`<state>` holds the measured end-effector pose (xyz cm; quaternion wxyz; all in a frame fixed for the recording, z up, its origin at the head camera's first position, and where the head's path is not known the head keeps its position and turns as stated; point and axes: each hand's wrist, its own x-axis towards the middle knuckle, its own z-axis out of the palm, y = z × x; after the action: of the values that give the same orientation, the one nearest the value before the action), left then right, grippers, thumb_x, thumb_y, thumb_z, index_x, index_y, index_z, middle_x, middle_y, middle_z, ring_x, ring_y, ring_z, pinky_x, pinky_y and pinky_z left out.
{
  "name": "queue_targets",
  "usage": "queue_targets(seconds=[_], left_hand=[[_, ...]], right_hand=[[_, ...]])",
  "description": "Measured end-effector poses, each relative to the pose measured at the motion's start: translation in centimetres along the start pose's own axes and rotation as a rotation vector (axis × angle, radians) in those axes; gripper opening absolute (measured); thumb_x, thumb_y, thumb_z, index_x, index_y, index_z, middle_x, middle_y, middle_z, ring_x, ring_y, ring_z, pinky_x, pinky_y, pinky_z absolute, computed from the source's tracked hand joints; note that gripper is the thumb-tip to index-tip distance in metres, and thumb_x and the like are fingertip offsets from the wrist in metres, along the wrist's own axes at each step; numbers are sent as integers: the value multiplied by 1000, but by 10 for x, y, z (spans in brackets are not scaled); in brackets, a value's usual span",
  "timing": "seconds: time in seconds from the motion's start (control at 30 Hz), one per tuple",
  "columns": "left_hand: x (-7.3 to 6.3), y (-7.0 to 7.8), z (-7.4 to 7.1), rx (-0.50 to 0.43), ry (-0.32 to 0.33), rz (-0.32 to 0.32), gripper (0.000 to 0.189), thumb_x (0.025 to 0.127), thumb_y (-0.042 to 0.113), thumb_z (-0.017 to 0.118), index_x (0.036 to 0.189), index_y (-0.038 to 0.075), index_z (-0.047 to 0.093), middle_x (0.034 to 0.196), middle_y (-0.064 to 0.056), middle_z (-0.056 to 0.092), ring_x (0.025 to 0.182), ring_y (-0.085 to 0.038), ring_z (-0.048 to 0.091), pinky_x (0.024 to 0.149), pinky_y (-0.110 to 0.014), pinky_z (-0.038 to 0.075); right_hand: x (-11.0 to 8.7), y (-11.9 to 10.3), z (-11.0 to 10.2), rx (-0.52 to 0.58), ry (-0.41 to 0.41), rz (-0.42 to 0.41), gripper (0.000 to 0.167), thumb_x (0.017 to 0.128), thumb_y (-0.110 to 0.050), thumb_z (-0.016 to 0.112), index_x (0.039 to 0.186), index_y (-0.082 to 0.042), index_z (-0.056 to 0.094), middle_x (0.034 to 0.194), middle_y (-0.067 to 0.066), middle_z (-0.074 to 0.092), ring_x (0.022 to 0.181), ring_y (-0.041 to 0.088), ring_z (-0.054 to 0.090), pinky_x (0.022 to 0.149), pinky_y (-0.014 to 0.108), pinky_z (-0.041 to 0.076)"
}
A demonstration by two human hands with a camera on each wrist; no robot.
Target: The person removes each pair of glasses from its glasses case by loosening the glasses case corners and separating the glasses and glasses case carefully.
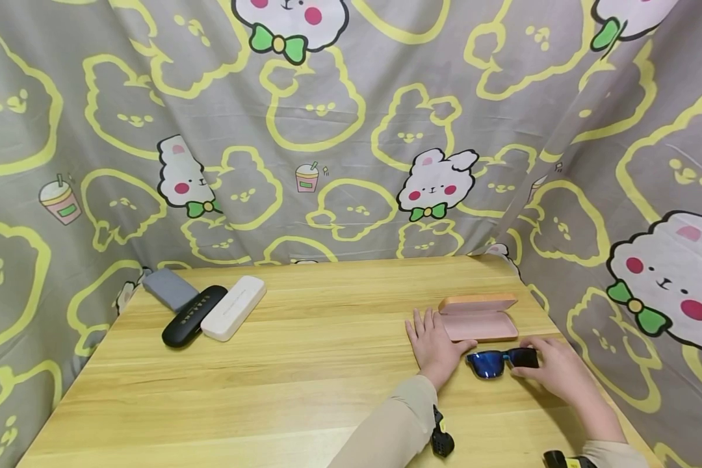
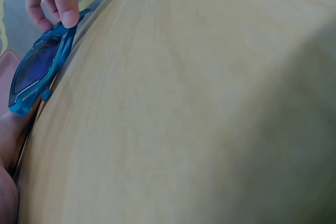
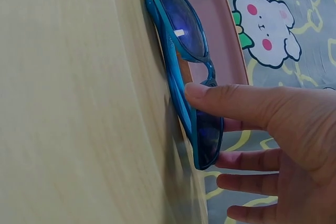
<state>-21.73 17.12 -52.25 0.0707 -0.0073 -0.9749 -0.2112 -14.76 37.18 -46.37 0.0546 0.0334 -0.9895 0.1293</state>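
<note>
Blue-lensed sunglasses [image 1: 487,364] are in front of an open pink-lined glasses case [image 1: 481,327] at the right of the table. My right hand [image 1: 561,376] pinches them at one lens; in the right wrist view, the thumb of the right hand [image 3: 294,124] lies across the frame near the bridge and the temples look folded. My left hand [image 1: 435,351] rests with spread, straight fingers at the left side of the case, thumb along its front edge. In the left wrist view only part of the left hand [image 2: 6,140] shows, beside the sunglasses [image 2: 39,66].
A black glasses case [image 1: 195,316], a white glasses case [image 1: 234,308] and a grey-blue pouch [image 1: 171,288] lie close together at the table's far left. Patterned curtain [image 1: 339,130] hangs behind the wooden table [image 1: 304,364] and along its sides.
</note>
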Motion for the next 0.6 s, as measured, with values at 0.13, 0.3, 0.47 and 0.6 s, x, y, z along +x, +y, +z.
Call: queue_targets(seconds=[0.13, 0.3, 0.47, 0.6], left_hand=[[0, 0, 1, -2, 15, 2, 107, 65, 86, 57, 147, 20, 42, 154, 3, 41, 151, -25, 22, 122, -49, 18], [1, 0, 3, -12, 14, 2, 106, 65, 86, 57, 147, 20, 43, 154, 2, 41, 151, -25, 21, 122, -49, 17], [1, 0, 2, -21, 1, 0, 106, 65, 85, 57, 147, 20, 42, 155, 2, 40, 151, -25, 20, 123, -49, 16], [0, 0, 2, -20, 8, 0, 107, 64, 85, 58, 147, 20, 43, 154, 2, 41, 151, -25, 21, 123, -49, 16]], right_hand=[[0, 0, 0, -9, -15, 9, 57, 68, -49, 83, 105, -11, 63, 111, 30, 62, 100, 50, 59, 77, 59, 48], [0, 0, 0, -8, -26, 17, 57, 68, -51, 83, 105, -12, 61, 110, 29, 60, 96, 47, 60, 71, 57, 48], [0, 1, 1, 1, -21, 20, 56, 68, -50, 83, 103, -12, 60, 110, 28, 60, 94, 46, 60, 69, 55, 49], [-1, 1, 2, 16, -19, 23, 56, 68, -49, 84, 102, -12, 59, 109, 28, 59, 93, 44, 60, 69, 55, 48]])
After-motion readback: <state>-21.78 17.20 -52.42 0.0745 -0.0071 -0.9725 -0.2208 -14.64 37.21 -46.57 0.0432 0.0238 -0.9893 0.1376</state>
